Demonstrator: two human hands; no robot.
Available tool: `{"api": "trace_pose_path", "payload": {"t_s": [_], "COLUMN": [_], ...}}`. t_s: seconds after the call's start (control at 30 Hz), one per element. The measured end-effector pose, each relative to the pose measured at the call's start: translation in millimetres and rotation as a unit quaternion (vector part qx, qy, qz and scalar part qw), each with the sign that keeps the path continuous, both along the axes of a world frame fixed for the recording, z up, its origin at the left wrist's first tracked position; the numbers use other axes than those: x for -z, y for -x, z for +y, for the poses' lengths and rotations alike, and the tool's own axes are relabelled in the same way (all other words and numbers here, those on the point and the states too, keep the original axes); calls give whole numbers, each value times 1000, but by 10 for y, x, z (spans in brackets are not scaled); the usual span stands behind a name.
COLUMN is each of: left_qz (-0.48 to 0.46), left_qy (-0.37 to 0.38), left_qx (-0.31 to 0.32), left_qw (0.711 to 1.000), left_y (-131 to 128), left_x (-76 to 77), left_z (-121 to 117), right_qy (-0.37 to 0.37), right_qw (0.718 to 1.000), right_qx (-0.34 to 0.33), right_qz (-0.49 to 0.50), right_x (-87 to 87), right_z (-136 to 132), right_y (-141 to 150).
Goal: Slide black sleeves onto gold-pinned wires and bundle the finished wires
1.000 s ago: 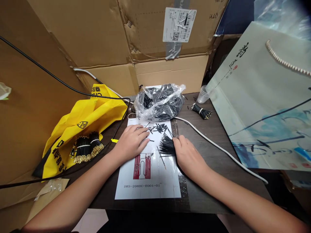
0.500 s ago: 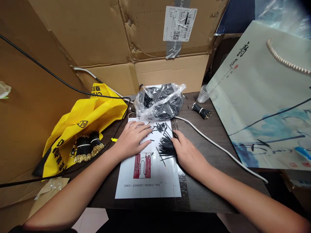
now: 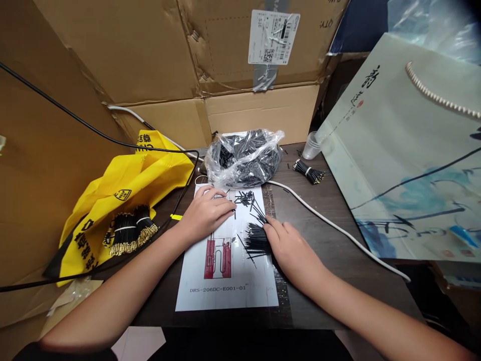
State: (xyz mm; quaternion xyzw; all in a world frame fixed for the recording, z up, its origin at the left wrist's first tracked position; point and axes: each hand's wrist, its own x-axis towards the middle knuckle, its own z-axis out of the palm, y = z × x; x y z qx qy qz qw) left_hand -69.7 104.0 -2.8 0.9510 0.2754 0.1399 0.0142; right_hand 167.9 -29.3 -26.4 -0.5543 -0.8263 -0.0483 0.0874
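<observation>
My left hand (image 3: 208, 213) rests on the paper sheet (image 3: 229, 296), its thumb and fingers drawn together around a short black tube (image 3: 235, 215), of which only an end shows. A loose pile of short black tubes (image 3: 245, 198) lies just beyond those fingertips. My right hand (image 3: 291, 248) is closed at the right edge of the sheet on a bunch of thin black wires (image 3: 257, 238), whose ends fan out leftward. A few wires (image 3: 259, 211) stick out above its fingertips toward the pile. One loose wire (image 3: 246, 249) lies apart on the sheet.
Behind the sheet sits a clear plastic bag (image 3: 246, 158) of black pieces. Banded wire bundles (image 3: 126, 231) lie on a yellow bag (image 3: 131, 175) at left; another bundle (image 3: 308, 171) lies right, near plastic cups (image 3: 311, 145). A white cable (image 3: 338, 225) crosses the table beside a paper bag (image 3: 398, 150).
My left thumb and fingers have come together near the short tube. My right fingertips have shifted slightly, and more wires now stick out above them. The view has moved a little.
</observation>
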Motion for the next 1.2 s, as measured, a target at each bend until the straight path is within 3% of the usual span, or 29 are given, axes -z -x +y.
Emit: {"api": "trace_pose_path", "payload": {"t_s": [0.3,0.57,0.73,0.9,1.03,1.2], "left_qz": [12,41,24,20,22,15], "left_qy": [3,13,1,6,-12,-8], "left_qx": [5,110,77,41,33,41], "left_qw": [1000,993,997,999,999,999], "left_y": [-119,-219,-239,-263,-261,-201], "left_x": [15,65,95,103,66,7], "left_z": [43,49,12,-18,-72,-259], "right_qy": [-21,-29,-38,-17,-6,14], "right_qw": [999,998,997,989,980,976], "right_qx": [-42,-57,-72,-146,-199,-215], "right_qz": [-2,11,5,-8,-20,-19], "right_x": [7,22,40,12,-44,-41], "right_z": [-216,-310,-294,-209,-128,-27], "right_y": [-12,-20,-24,-56,-110,-89]}}
